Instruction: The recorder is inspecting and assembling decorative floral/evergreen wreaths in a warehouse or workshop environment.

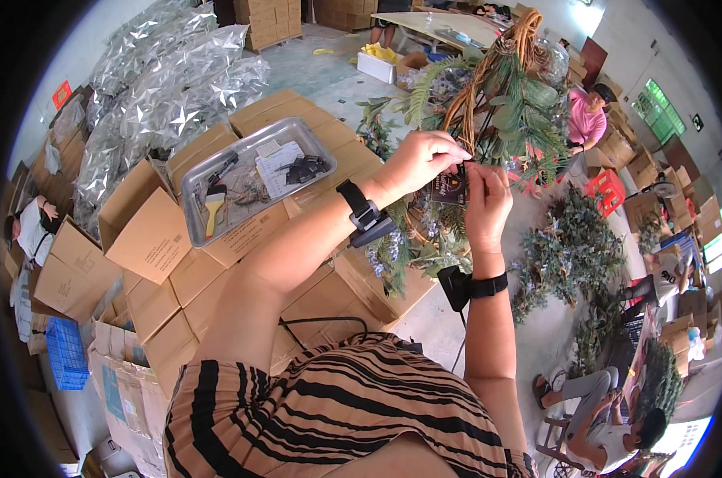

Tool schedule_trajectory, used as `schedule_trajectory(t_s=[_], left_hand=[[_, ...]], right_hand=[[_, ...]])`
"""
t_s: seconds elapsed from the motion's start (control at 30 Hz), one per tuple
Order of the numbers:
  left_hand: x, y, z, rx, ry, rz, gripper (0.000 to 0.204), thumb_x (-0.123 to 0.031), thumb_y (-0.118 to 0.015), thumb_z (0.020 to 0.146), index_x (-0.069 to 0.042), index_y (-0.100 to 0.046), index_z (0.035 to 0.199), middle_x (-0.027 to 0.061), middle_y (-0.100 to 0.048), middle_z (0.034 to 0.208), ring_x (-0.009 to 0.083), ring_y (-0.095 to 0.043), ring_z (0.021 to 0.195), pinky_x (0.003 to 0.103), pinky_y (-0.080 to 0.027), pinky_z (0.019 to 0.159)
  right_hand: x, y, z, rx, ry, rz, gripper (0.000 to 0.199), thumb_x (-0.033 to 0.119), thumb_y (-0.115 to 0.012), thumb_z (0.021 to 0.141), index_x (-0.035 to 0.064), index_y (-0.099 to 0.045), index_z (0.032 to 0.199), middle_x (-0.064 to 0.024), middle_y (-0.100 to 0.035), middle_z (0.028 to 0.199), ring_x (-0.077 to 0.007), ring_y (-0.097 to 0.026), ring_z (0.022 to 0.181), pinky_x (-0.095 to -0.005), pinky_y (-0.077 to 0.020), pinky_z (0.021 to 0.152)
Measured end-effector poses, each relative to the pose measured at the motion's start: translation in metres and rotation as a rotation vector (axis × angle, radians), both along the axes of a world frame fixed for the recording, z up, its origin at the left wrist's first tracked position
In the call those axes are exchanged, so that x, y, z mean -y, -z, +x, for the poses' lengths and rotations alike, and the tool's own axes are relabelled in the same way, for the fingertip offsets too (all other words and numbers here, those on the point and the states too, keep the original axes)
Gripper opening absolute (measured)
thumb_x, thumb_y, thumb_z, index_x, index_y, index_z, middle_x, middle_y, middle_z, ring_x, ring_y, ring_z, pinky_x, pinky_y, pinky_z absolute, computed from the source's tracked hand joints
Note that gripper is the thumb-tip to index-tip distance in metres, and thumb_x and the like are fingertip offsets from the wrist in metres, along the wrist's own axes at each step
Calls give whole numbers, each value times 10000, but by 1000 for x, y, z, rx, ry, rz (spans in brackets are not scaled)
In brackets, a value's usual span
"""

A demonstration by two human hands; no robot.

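A wreath of twisted brown vine (pixel 476 92) with green leaves, fern sprigs and pine cones is in front of me. Against it hangs a small black tag (pixel 448 190) with light printing. My left hand (pixel 420 167) is closed, its thumb and fingers pinched at the tag's upper end. Right beside it, my right hand (pixel 488 199) is also closed in a pinch at the same spot, fingertips nearly touching the left ones. Any thin cord between the fingertips is too small to make out. Each wrist wears a black strap with a small device.
Cartons (pixel 321 295) form a work surface at left. On it, a metal tray (pixel 189 203) holds a yellow-handled brush (pixel 214 209) and more black tags (pixel 303 169). Silver star decorations (pixel 178 80) are heaped behind. More greenery (pixel 564 247) lies at right, where people sit working.
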State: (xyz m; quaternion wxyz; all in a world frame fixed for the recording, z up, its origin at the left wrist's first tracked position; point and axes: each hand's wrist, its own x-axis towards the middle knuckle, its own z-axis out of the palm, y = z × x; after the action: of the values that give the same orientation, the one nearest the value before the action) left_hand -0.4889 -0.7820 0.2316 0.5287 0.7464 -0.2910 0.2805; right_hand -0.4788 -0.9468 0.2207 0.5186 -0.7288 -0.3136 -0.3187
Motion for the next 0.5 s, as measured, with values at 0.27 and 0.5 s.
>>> schedule_trajectory(t_s=[0.27, 0.5], left_hand=[[0, -1, -2, -208, 12, -103, 33, 11, -611, 880, 35, -633, 871, 64, -670, 861, 106, -649, 762, 248, -550, 701], [-1, -13, -3, 154, -180, 249, 38, -13, -640, 828, 6, -620, 853, 89, -645, 810, 213, -639, 748, 312, -515, 687]], right_hand=[[2, 3, 6, -36, -56, -26, 67, 17, -599, 877, -22, -650, 896, -52, -576, 784, -117, -500, 629, -255, -406, 566], [4, -5, 4, 35, -55, -88, 33, 15, -613, 845, -7, -625, 867, -125, -605, 815, -274, -603, 718, -330, -477, 672]])
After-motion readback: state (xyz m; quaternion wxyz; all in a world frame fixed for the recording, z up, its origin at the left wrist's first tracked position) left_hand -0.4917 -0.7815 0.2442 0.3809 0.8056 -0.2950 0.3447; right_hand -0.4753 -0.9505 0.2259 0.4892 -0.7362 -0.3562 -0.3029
